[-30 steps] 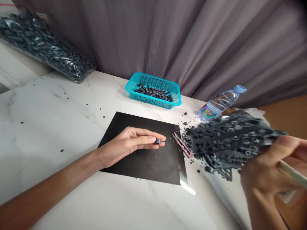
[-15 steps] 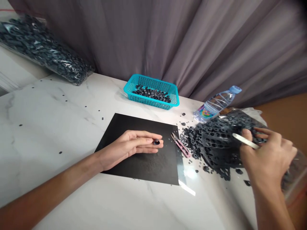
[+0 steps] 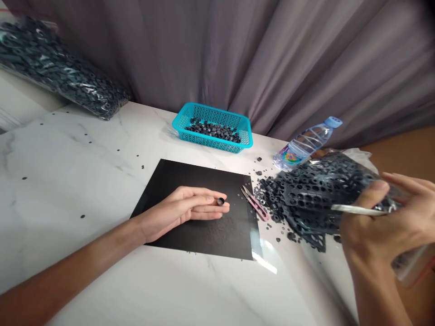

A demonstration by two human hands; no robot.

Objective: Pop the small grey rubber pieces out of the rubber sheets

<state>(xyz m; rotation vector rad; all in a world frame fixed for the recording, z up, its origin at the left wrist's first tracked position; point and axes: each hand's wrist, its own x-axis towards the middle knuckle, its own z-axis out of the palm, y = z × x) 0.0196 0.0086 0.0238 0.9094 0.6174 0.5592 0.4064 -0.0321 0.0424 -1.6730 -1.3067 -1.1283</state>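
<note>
My left hand (image 3: 185, 209) lies on a black sheet (image 3: 204, 226) on the white marble table. Its fingertips pinch a small black ring (image 3: 220, 201). At the right, my right hand (image 3: 384, 226) is closed on a thin white stick (image 3: 356, 209) and grips the clear bag of black perforated rubber pieces (image 3: 322, 192). A heap of those pieces spills from the bag onto the table. Pink thread snips (image 3: 255, 206) rest at the sheet's right edge, between my two hands.
A turquoise basket (image 3: 213, 117) with black rings stands at the back. A plastic water bottle (image 3: 306, 144) lies beside the heap. A large clear bag of black rings (image 3: 57, 74) sits at the far left. Grey curtains hang behind. Loose black rings dot the table (image 3: 68, 163).
My right hand has lifted and turned at the bag, the white stick now lying level. My left hand has drawn slightly left with the ring still pinched.
</note>
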